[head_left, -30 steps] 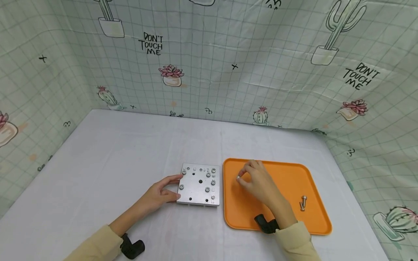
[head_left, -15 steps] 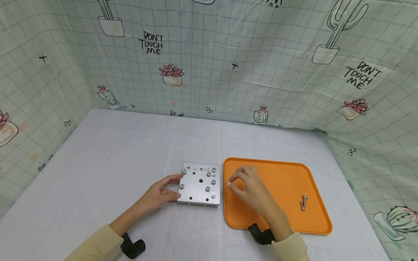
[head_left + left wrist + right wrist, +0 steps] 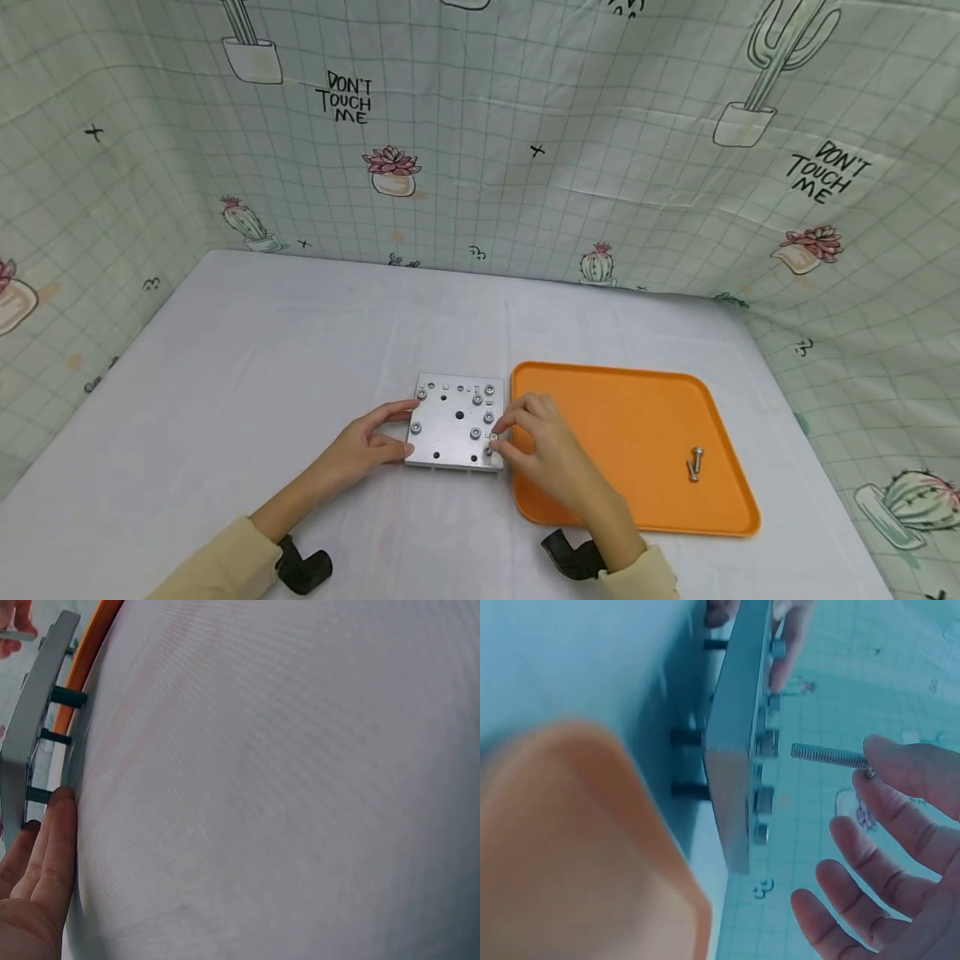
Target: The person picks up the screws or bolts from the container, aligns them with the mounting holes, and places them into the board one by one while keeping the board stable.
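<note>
In the head view, a square silver metal plate (image 3: 442,446) sits on the white table with several socket-head screws in its holes. My left hand (image 3: 366,443) grips the plate's left edge. Its fingers (image 3: 58,847) reach the underside in the left wrist view, where threaded shanks stick out. Over the plate's right side, my right hand (image 3: 551,457) pinches a threaded screw (image 3: 829,756) between thumb and index finger, the other fingers spread. In the right wrist view the screw's tip points at the plate's top face and stays apart from it.
An orange tray (image 3: 622,417) lies right of the plate, close to its edge. Loose screws (image 3: 698,458) lie at the tray's right side. Behind the table hangs a cloth (image 3: 487,183) printed with cacti, its folds also running along both sides.
My right hand has moved left from above the orange tray to the plate's right side, carrying the screw. The left hand and the plate have stayed in place.
</note>
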Available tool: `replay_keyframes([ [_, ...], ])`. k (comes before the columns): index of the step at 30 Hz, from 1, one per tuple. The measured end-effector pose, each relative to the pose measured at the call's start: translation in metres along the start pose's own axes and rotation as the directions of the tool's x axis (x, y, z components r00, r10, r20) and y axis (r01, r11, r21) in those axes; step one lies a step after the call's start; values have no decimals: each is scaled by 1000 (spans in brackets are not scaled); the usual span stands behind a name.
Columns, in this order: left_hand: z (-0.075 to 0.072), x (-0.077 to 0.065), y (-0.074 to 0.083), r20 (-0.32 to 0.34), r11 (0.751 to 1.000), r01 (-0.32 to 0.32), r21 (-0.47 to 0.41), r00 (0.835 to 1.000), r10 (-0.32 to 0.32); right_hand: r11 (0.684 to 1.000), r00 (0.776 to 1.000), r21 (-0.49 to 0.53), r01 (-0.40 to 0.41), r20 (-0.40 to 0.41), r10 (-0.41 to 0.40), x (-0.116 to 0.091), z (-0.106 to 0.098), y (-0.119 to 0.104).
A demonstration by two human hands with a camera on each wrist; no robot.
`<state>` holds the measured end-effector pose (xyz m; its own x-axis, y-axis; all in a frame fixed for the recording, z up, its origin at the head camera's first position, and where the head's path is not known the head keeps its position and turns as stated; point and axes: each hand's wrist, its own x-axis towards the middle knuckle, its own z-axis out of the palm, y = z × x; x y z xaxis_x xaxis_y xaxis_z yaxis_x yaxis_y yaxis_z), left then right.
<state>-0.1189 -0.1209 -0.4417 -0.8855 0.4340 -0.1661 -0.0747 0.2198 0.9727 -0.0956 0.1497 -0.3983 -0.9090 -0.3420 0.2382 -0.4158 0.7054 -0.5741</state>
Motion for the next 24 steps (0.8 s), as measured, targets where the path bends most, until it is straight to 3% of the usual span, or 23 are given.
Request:
replay_keyframes([
  [8, 0, -1, 1, 5, 1000, -1, -6, 1000, 1, 998, 997, 47, -46, 70, 43, 0, 11, -11],
  [24, 0, 0, -2, 11, 1000, -4, -8, 1000, 4, 999, 998, -27, -31, 57, 33, -1, 16, -11],
])
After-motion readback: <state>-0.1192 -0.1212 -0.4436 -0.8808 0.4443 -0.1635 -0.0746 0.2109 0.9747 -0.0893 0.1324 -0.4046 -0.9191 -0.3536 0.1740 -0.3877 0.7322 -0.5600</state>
